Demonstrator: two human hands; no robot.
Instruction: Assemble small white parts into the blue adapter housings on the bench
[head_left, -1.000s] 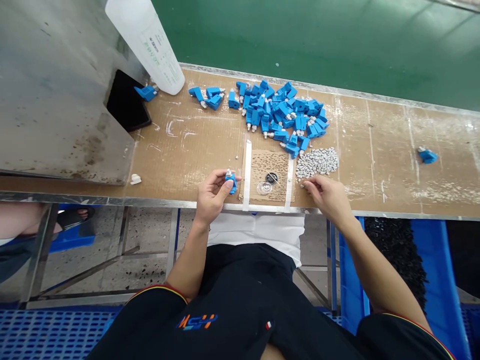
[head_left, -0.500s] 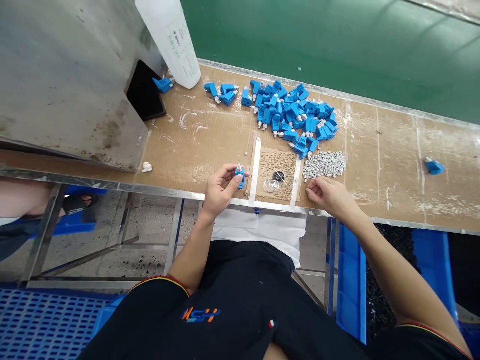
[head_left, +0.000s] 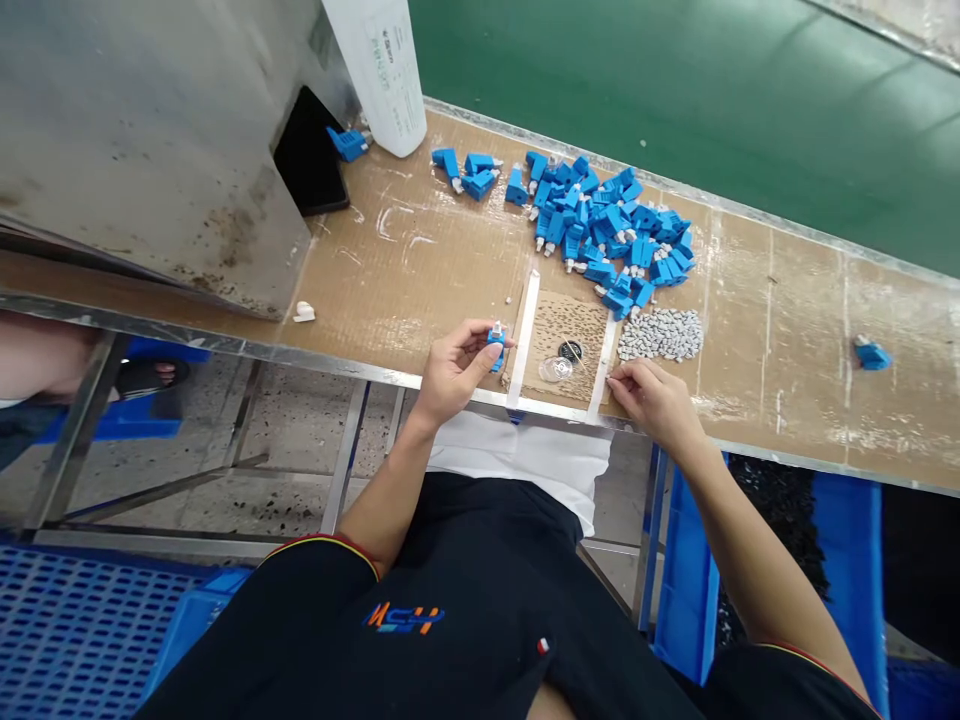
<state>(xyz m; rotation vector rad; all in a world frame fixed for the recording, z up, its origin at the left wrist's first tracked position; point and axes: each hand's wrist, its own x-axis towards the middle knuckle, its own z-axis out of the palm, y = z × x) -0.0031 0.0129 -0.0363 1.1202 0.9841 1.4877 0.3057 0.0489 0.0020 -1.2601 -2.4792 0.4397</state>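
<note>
Holds a blue piece with a white tip in the left hand, fingers half curled and thumb pressed against it, near the close edge of the brown worktop, just left of the left tape strip. Has the right hand back upward, thumb and fingertips pinched together by the right tape strip; cannot tell whether gripping a small grain.

Below the worktop, shows a perforated blue crate at left and a blue bin at right with black bits inside. On top, has a white bottle far left, contents unclear, and, between the strips, a clear round dish next to a black disc.

At left, shows a grey metal box covering that end, with a black panel against it and a loose blue piece by the panel's right edge. Farther right, has three blue pieces, a big blue pile, a grey-white heap near it, then a lone blue piece well apart.
</note>
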